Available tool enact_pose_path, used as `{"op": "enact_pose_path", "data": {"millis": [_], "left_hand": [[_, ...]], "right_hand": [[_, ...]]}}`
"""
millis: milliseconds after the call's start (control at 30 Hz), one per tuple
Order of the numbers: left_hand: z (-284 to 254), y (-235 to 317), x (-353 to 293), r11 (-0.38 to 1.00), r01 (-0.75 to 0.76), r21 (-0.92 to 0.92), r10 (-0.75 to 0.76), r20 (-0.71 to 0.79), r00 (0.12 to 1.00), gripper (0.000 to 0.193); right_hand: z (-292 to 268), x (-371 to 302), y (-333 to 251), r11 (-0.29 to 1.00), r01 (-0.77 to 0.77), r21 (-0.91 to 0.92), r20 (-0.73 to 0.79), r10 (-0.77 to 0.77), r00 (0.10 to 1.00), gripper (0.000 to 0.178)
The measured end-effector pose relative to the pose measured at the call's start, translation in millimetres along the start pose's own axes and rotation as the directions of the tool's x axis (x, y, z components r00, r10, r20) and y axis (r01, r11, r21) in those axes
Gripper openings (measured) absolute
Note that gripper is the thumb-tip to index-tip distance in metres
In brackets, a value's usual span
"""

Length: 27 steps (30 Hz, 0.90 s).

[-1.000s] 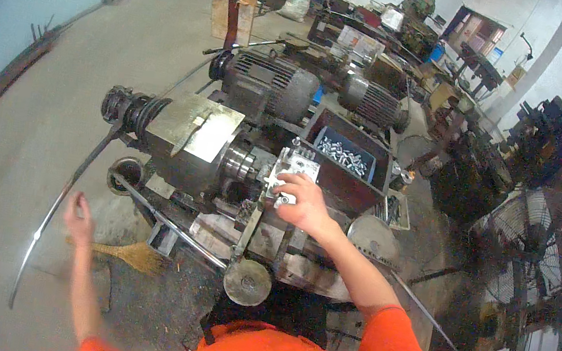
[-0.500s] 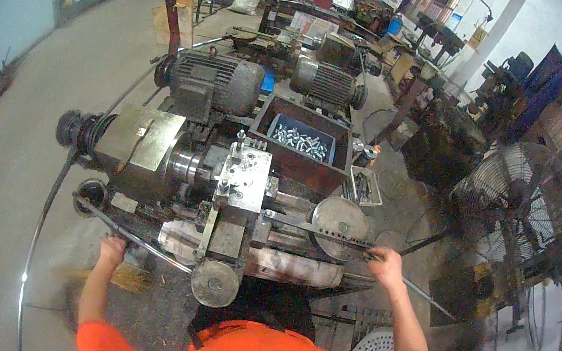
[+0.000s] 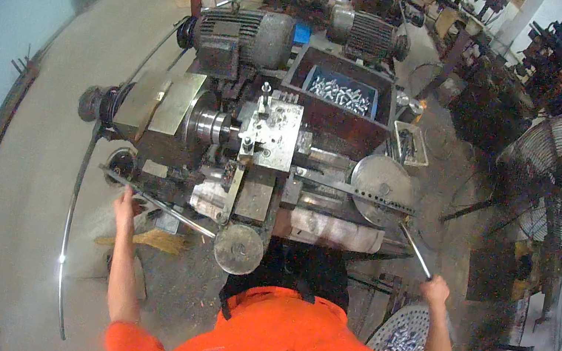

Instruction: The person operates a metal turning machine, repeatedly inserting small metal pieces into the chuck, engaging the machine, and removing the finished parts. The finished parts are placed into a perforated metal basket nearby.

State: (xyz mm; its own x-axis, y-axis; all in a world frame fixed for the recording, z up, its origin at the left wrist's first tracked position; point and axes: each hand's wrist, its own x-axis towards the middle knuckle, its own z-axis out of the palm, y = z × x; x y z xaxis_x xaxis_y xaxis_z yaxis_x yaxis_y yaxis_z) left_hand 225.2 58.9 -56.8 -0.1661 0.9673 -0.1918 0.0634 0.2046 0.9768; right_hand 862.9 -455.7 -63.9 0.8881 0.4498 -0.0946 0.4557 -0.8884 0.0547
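Observation:
I stand at a small metal-turning lathe [image 3: 258, 198]. My right hand [image 3: 435, 289] is closed round the lower end of a shiny rod handle [image 3: 418, 252], which slants up to the end of a flat bar with a row of holes [image 3: 368, 193]. That bar lies across a round metal disc [image 3: 378, 178]. My left hand [image 3: 124, 205] is at a long lever bar [image 3: 177, 212], its fingers closed on it near the left end. The lever reaches right to a round disc [image 3: 238, 249]. A bright tool block [image 3: 271, 136] sits beside the spindle chuck [image 3: 209, 124].
Behind the lathe, a brown metal box [image 3: 332, 121] holds a blue tray of shiny metal parts [image 3: 340, 94]. A perforated basket [image 3: 382, 336] with more parts stands low at my right. Motors [image 3: 246, 34], a white bin [image 3: 410, 144] and a large fan [image 3: 551, 178] stand around.
My right hand has moved from the perforated bar's end down to the rod's lower end, and the rod points more steeply down. My left hand remains at the lever. The view has tilted downward.

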Motion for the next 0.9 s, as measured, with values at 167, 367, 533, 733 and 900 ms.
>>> {"op": "enact_pose_path", "data": {"millis": [167,367,533,733,900], "left_hand": [[36,-13,-4,0.995,-0.077,0.068,0.088,-0.172,0.981,0.034],[26,-16,10,0.998,-0.043,0.049,0.047,-0.092,0.995,0.033],[22,-25,16,0.992,-0.060,0.114,0.071,-0.098,0.993,0.040],[12,-3,14,0.961,0.022,0.275,-0.035,0.044,0.998,0.043],[7,2,11,0.950,0.027,0.312,-0.065,0.111,0.992,0.042]], "right_hand": [[31,-91,-40,0.649,0.008,0.761,0.190,-0.235,0.953,0.018],[34,-142,-115,0.289,-0.354,0.889,0.409,-0.156,0.899,0.019],[20,-151,-129,0.183,-0.383,0.905,0.410,-0.143,0.901,0.018],[5,-145,-124,0.305,-0.220,0.927,0.274,-0.150,0.950,0.019],[4,-68,-40,0.806,0.142,0.574,-0.033,-0.151,0.988,0.025]]}}
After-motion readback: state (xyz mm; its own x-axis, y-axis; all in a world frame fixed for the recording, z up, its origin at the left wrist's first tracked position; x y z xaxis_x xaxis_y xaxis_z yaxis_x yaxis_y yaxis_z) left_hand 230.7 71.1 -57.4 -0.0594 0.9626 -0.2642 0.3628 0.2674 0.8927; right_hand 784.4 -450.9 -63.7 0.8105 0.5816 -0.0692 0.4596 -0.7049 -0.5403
